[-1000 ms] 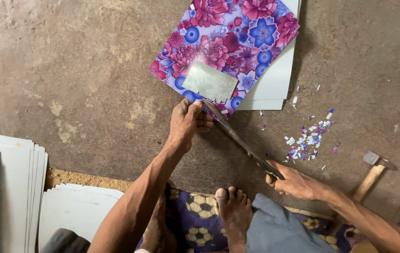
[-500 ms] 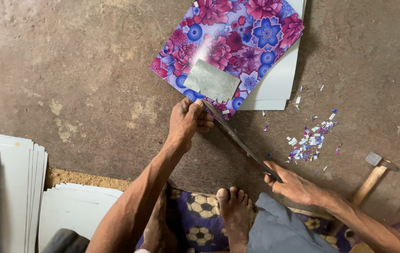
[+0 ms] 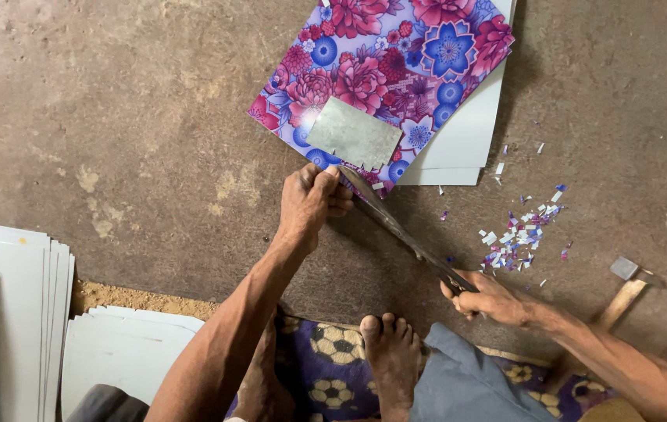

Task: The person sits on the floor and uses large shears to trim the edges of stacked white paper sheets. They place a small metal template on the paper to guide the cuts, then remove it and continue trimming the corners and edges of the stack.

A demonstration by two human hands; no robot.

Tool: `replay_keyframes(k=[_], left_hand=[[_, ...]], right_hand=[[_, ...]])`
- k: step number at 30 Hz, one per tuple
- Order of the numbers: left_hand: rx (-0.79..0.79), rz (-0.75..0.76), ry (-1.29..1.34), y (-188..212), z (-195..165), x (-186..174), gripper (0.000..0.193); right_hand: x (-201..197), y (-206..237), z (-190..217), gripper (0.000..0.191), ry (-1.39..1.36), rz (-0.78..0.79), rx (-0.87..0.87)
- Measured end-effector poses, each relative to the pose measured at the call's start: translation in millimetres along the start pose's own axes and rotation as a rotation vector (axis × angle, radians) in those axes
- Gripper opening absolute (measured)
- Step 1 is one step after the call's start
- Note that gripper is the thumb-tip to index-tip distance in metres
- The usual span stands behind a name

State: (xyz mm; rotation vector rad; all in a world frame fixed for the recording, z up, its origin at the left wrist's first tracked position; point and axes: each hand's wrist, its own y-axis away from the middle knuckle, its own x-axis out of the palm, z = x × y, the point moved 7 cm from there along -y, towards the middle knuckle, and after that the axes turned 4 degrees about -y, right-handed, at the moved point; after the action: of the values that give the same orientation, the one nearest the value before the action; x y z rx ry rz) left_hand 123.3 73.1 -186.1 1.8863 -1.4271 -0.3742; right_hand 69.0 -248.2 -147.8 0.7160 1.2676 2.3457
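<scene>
A stack of flower-printed sheets [image 3: 396, 70] in pink, purple and blue lies on the floor ahead of me, over white sheets [image 3: 466, 141]. A grey metal plate [image 3: 353, 134] rests on the stack's near corner. My left hand [image 3: 310, 199] presses on that corner, fingers curled at the tip of a long dark blade [image 3: 404, 234]. My right hand [image 3: 490, 297] grips the blade's handle end near my knee. The blade runs diagonally from the corner down to the right.
Small paper trimmings [image 3: 517, 234] are scattered on the concrete floor right of the blade. A hammer [image 3: 622, 289] lies at right. Stacks of white boards [image 3: 13, 312] sit at lower left. My bare foot [image 3: 388, 352] rests on a football-patterned mat [image 3: 333, 352].
Hands and blade keep nearly the same position; my right hand has shifted slightly along the blade's handle.
</scene>
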Motion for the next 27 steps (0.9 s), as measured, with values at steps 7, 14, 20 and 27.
replay_keyframes(k=[7,14,20,27], left_hand=[[-0.031,-0.022,0.068,-0.7,1.4,2.4,0.022],[-0.024,-0.102,0.106,10.3,7.7,14.2,0.022],[0.044,-0.073,0.201,16.2,18.6,31.1,0.023],[0.006,-0.054,0.222,16.9,18.1,34.2,0.023]], right_hand=[[-7.2,-4.1,12.0,0.014,-0.057,0.023,0.006],[45.5,-5.0,6.7,0.016,-0.236,-0.085,-0.185],[99.8,-16.5,-21.4,0.024,-0.648,0.009,-0.104],[75.2,-13.7,-13.0,0.031,-0.570,-0.086,-0.019]])
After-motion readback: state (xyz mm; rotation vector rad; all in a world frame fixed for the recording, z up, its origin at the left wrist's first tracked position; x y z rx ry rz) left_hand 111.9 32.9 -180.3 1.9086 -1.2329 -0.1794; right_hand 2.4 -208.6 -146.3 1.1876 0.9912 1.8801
